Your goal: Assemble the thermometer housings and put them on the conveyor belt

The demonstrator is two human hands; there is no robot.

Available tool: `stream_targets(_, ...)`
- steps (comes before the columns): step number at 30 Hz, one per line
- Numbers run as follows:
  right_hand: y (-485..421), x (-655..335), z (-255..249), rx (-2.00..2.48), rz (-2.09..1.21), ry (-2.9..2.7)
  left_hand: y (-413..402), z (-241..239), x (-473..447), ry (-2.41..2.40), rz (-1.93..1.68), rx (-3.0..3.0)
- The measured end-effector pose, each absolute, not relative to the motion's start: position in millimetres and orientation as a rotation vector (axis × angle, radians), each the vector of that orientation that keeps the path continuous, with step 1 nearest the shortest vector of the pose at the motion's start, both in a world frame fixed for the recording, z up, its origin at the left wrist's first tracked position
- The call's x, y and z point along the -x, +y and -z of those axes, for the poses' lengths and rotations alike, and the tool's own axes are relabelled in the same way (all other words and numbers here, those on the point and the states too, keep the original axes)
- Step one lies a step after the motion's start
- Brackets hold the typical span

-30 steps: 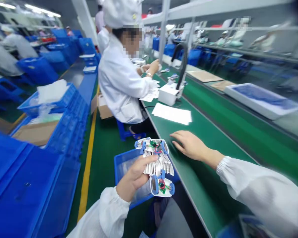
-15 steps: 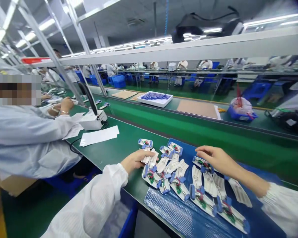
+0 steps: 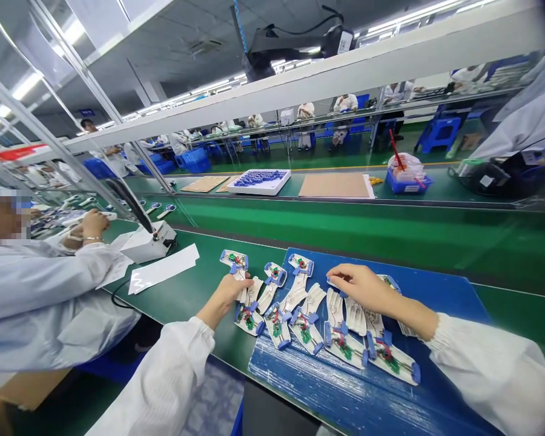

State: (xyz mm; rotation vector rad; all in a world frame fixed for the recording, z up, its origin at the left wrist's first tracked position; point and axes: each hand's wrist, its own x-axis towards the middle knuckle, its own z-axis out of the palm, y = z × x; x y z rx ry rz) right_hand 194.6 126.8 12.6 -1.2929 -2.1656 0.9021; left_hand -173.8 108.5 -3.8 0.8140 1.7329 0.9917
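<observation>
Several white toy parts with blue clips and small red and green pieces point(image 3: 300, 315) lie fanned out across the left edge of a blue mat point(image 3: 372, 387) on the green bench. My left hand point(image 3: 227, 293) rests on the leftmost parts, fingers laid flat over one of them point(image 3: 245, 303). My right hand point(image 3: 361, 287) lies palm down on the parts at the right of the fan, fingers extended toward the left. Both sleeves are white.
A co-worker in white point(image 3: 40, 290) sits close on my left beside a white device with a black arm point(image 3: 149, 239) and loose paper point(image 3: 163, 272). Beyond run a green conveyor point(image 3: 345, 224), a white tray of blue pieces point(image 3: 260, 181), cardboard sheets point(image 3: 336, 184) and a small blue bin point(image 3: 406, 178).
The view swung from the aisle at my left round to the bench. My left hand carried a bunch of parts over and laid them by the fan; my right hand moved onto the parts.
</observation>
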Motion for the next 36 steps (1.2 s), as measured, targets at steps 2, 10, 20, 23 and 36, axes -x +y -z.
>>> stream_targets(2, 130.0, -194.2, -12.8, 1.301, -0.879, -2.194, 103.2, -1.3, 178.3, 1.766, -1.044, -0.818)
stream_targets(10, 156.3, -122.5, -18.7, 1.26, -0.812, -2.465, 47.7, -14.0, 157.6, 1.626, -1.107, -0.81)
stream_targets(20, 187.4, -59.5, -16.3, 1.392, -0.764, -2.621, 52.6, 2.8, 133.2, 1.696, -1.004, -1.0)
stream_targets(23, 188.1, -63.4, -21.0, 1.405, -0.735, -2.557, 79.7, 4.9, 124.4, 1.785, -0.926, -1.141)
stream_targets(36, 158.4, -133.5, -11.6, 1.449, -0.866, -2.26, 98.6, 13.8, 107.2, 1.876, -0.841, -1.258)
